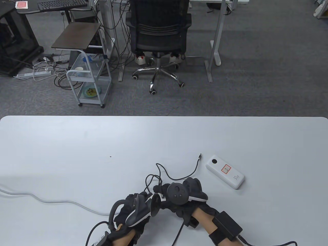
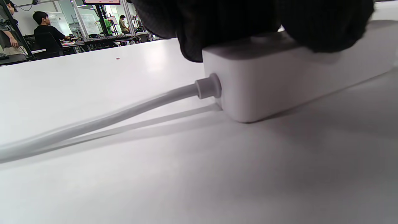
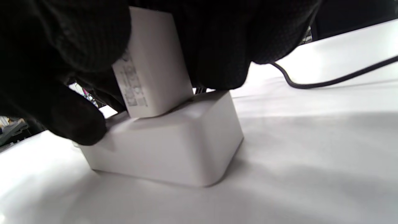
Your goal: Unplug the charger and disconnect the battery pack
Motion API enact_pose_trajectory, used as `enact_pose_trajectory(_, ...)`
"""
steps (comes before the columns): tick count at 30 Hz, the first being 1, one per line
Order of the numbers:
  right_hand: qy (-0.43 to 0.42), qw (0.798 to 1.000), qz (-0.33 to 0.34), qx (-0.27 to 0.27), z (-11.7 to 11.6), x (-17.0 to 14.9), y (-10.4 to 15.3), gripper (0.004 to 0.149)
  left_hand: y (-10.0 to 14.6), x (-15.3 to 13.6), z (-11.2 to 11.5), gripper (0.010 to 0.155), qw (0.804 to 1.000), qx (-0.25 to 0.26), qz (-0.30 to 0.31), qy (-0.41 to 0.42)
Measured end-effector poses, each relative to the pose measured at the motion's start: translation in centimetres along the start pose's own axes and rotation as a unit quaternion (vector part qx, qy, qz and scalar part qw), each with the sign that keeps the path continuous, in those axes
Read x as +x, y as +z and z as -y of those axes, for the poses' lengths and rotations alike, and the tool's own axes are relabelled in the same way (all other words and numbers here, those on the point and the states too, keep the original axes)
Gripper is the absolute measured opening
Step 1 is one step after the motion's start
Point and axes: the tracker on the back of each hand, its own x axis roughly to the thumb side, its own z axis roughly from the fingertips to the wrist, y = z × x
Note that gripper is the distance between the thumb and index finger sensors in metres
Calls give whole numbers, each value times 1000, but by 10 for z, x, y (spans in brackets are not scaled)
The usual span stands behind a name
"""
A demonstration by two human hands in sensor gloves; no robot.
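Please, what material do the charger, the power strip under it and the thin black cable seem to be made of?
The charger looks like hard white plastic with a matte finish: flat faces, crisp edges, grey printed text. The power strip seems to be similar white plastic, slightly satin, with rounded moulded corners and soft highlights. The thin black cable is probably rubber or soft plastic sheathing, since it bends in loose curves on the table.

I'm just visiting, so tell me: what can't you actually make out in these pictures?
- Table view: the power strip is hidden under both hands; only its grey cord shows.
- Right wrist view: the right hand grips the charger; its prongs are hidden, its label too blurred to read.
- Left wrist view: the left hand covers the power strip top; sockets unseen.
- Battery pack: label too small to read.
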Motion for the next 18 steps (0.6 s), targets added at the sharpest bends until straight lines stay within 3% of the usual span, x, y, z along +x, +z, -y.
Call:
enact_pose_trajectory(5, 57, 997, 51, -17, 2, 10, 2, 68, 1, 5, -1, 64, 1000, 3, -3, -20)
enact_pose_trajectory(12, -16, 1000, 14, -9, 1, -4, 2, 69, 2, 6, -1, 64, 1000, 1, 0, -20)
enact_pose_trajectory(16, 49, 997, 51, -7, 4, 7, 3, 68, 2, 7, -1, 65, 1000, 2, 0, -21)
enact_pose_trajectory(18, 32, 999, 36, 2, 3, 6, 1, 69, 2, 6, 0, 65, 1000, 1, 2, -21)
